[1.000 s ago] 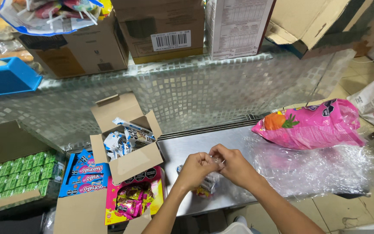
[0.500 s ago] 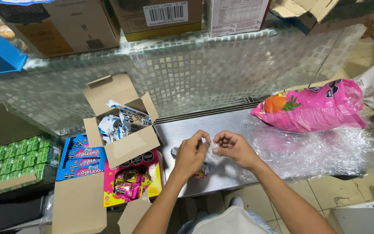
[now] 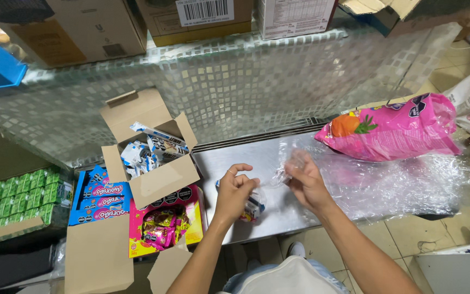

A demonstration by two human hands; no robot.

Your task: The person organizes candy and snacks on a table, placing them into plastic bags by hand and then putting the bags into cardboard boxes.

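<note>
A grey sheet-metal worktop [image 3: 229, 163] runs below a glass counter of small square mosaic tiles [image 3: 257, 81], with brown cardboard cartons [image 3: 66, 27] lined along the counter's top. On the worktop's right half lies a crumpled sheet of clear plastic wrap [image 3: 398, 185], and a bright pink plastic bag with an orange fruit picture [image 3: 393, 130] rests at the sheet's far edge. To the left stands an open brown cardboard box of blue-and-white packets [image 3: 148, 152]; below it is a pink and yellow tray of wrapped sweets [image 3: 164, 226], with a blue display carton [image 3: 96, 196] and a box of green packets [image 3: 12, 196] further left. The right hand [image 3: 305, 182] pinches a twisted end of the clear wrap – fingers closed on it in a tight grip. The left hand [image 3: 235, 190] is curled shut around a small clear packet with blue and red print [image 3: 252, 206], held just above the worktop's near edge, beside the right hand
</note>
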